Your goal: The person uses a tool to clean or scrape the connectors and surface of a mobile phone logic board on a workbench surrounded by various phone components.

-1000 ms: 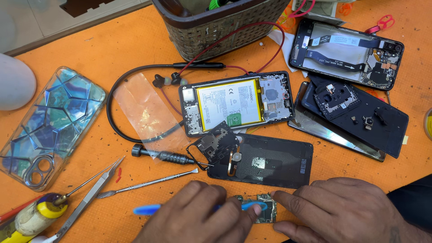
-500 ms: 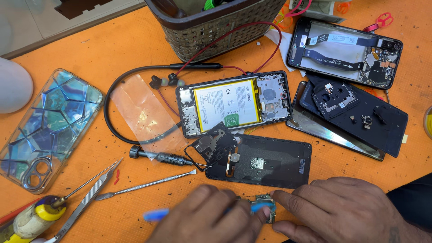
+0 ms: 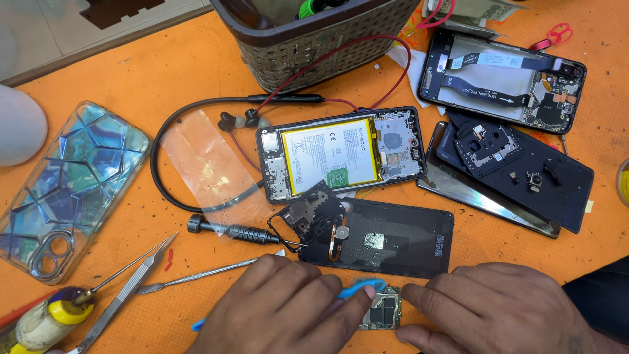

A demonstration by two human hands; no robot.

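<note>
The orange rubbery work mat (image 3: 164, 78) carries, from big to small, a brown woven plastic basket (image 3: 314, 39), an opened black phone with a yellow-edged white battery (image 3: 341, 156), a flat black rear phone cover (image 3: 386, 237), a clear blue-patterned phone case (image 3: 62, 190), a black-handled precision screwdriver (image 3: 232, 231) and steel tweezers (image 3: 128, 288).

At the near edge, just below the rear cover, lies the small green-and-black circuit board (image 3: 382, 313). The step in hand looks like brushing or cleaning that board. The left hand (image 3: 282, 308) lies knuckles up, fingers curled around a blue plastic brush-like tool (image 3: 360, 288) whose head rests on the board's top edge. The right hand (image 3: 504, 308) lies flat, palm down, fingertips pressing the board's right side to pin it to the mat; it grips nothing. The two hands are close together, nearly meeting over the board.

The next move seems to call for short, light strokes with firm pinning, since so small a board would slide easily.
</note>
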